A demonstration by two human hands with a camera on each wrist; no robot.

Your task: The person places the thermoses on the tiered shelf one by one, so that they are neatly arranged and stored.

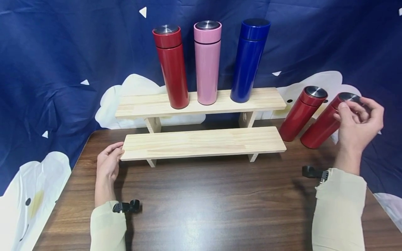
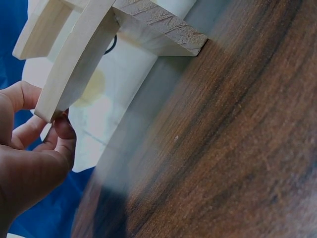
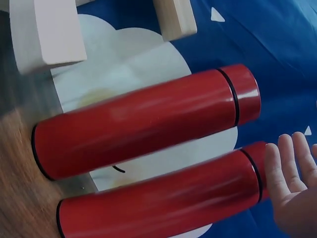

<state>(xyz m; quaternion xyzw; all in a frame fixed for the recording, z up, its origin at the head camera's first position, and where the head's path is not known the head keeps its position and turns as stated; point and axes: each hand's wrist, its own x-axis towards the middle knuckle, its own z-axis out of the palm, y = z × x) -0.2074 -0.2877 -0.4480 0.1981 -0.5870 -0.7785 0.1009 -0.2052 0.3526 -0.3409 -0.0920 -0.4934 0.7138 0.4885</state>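
Bottles (image 1: 208,73) are standing 3 on the rack (image 1: 201,143), 2 red bottles (image 1: 299,116) seemingly remaining right of it, left hand (image 1: 108,164) pinching its left end, right hand (image 1: 359,127) hovering loosely uncurled.

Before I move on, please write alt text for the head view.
A person's right hand is at the cap of one red bottle beside another on a brown table; the left hand pinches the left end of a low wooden shelf. A higher shelf behind holds red, pink and blue bottles.
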